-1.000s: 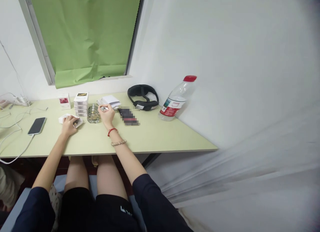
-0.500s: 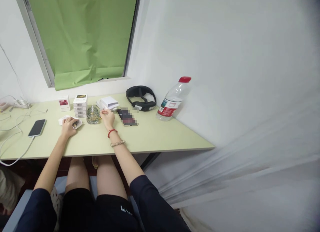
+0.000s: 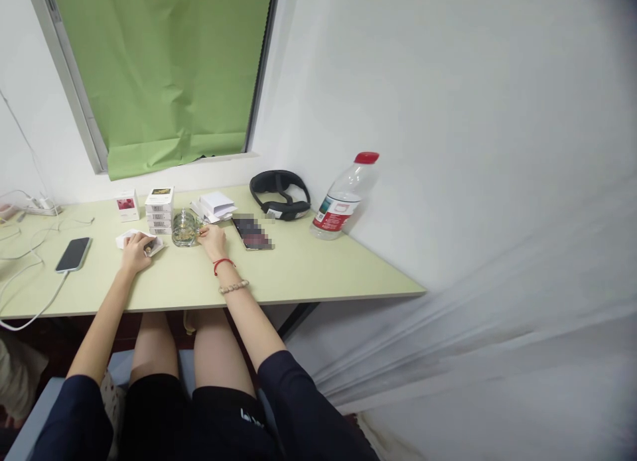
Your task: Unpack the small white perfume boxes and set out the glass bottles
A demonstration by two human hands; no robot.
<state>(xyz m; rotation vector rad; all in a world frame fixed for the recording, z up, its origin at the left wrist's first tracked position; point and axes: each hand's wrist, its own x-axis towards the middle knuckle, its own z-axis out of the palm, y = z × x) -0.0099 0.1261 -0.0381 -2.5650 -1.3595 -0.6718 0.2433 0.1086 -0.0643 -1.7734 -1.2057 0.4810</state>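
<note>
On the green table, my left hand (image 3: 135, 252) rests with its fingers on a small open white packet (image 3: 158, 245); something small and dark shows inside it near the fingertips. My right hand (image 3: 213, 242) is closed just right of a clear glass jar (image 3: 184, 229), its fingertips pinched together near the jar's side. What those fingertips hold is too small to make out. Yellowish bits show inside the jar. Behind it stands a stack of small white boxes (image 3: 159, 215), with a single white box (image 3: 128, 207) to their left.
Flattened white boxes (image 3: 215, 205) lie behind my right hand. A dark phone (image 3: 253, 233), a black headset strap (image 3: 280, 194) and a red-capped bottle (image 3: 338, 205) are to the right. A phone (image 3: 74, 254) with a white cable lies left. The table's front edge (image 3: 298, 302) is near my forearms.
My right hand has moved slightly down, toward the table's front, beside the jar, with its fingers still pinched. My left hand stays at the packet.
</note>
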